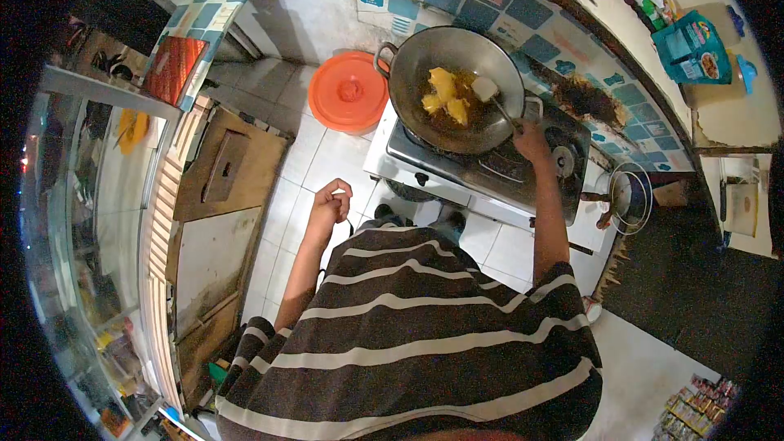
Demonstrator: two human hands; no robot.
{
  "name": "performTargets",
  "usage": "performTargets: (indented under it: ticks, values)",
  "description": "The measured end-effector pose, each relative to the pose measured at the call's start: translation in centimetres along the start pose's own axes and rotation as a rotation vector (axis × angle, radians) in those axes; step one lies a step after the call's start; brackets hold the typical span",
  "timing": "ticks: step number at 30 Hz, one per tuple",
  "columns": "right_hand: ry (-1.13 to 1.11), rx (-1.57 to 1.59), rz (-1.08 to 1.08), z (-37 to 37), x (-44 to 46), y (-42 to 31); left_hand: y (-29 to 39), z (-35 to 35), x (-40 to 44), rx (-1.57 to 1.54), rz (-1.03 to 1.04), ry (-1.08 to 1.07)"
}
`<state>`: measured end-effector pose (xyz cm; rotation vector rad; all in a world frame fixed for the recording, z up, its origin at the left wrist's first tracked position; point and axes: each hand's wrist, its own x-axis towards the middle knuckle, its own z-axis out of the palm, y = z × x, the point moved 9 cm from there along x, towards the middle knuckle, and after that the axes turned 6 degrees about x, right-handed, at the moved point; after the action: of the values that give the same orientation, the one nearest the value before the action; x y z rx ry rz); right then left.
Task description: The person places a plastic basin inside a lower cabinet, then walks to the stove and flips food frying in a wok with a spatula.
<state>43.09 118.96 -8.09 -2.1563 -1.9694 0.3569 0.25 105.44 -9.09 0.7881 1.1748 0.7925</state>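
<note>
My right hand (532, 144) is closed around the handle of a spatula (485, 90), close to the wok's right-hand handle. The spatula's flat head rests inside a large metal wok (408, 73), beside several yellow pieces of food (445, 94) in brown oil. Under the wok is a two-burner gas stove (514, 167). My left hand (331, 200) hangs in the air over the floor, left of the stove, its fingers loosely bent and nothing visible in them.
An orange lidded bucket (349, 91) stands on the tiled floor left of the wok. Right of the stove sits a round wire strainer (630, 198). A wooden cabinet (220, 167) and glass display case (98, 220) line the left side. A teal packet (692, 49) lies upper right.
</note>
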Motion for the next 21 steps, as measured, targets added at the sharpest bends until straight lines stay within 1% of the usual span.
performTargets:
  ticks: [3,6,9,12,14,15,18,21]
  values:
    - [-0.042,0.073,-0.030,1.0,0.9,1.2,0.2,0.3,0.2,0.001,0.008,0.003]
    - [-0.206,0.183,-0.036,1.6,1.0,1.1,0.4,0.9,0.4,0.006,0.014,0.042]
    - [-0.239,0.195,-0.110,3.6,1.5,2.0,0.2,1.9,0.2,-0.018,0.040,0.075]
    - [-0.599,0.500,0.213,6.3,1.0,3.8,0.3,3.5,-0.3,-0.086,0.074,0.108]
    - [-0.636,0.589,0.196,5.3,0.9,3.0,0.1,4.7,-0.3,-0.142,0.121,0.122]
    - [-0.656,0.633,0.191,4.5,0.5,2.2,-0.4,5.1,0.0,-0.152,0.098,0.141]
    - [-0.608,0.589,0.083,1.8,0.2,1.1,-0.3,6.9,0.2,-0.192,0.087,0.171]
    - [-0.545,0.521,0.037,0.3,0.0,1.7,-0.3,8.5,0.5,-0.179,0.083,0.170]
